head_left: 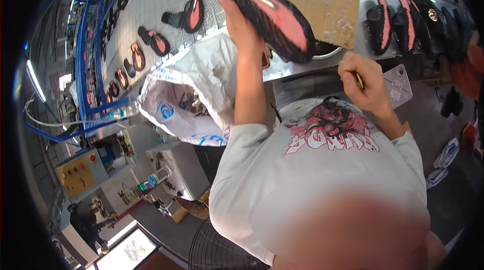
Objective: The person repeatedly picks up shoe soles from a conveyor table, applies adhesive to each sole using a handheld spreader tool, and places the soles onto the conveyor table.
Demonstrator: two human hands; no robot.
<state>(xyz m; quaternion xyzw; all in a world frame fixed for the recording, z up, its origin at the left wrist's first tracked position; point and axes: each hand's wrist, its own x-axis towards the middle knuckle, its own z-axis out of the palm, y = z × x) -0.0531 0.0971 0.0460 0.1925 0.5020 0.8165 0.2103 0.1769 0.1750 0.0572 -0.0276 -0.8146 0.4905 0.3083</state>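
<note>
In my left hand [244, 25] is a shoe [285, 23] with a black upper. Its pink underside faces up, and a pale narrow strip runs along the middle. My fingers pass behind the shoe and are partly hidden. My right hand [364, 82] is closed in front of my shirt, apart from the shoe, around a small yellow-and-black object [359, 80]; most of it is hidden in the fist, so I cannot tell its kind. Beyond the held shoe, a brown stained board [327, 15] lies at the bench edge above the rim of a round pan [326, 51].
A metal mesh conveyor [222, 5] carries several black-and-pink shoes [193, 10] off to the left. More shoes [379, 23] stand at the right. An open white sack [201, 63] hangs beside my left arm. A blue frame [91, 43] rises at the left.
</note>
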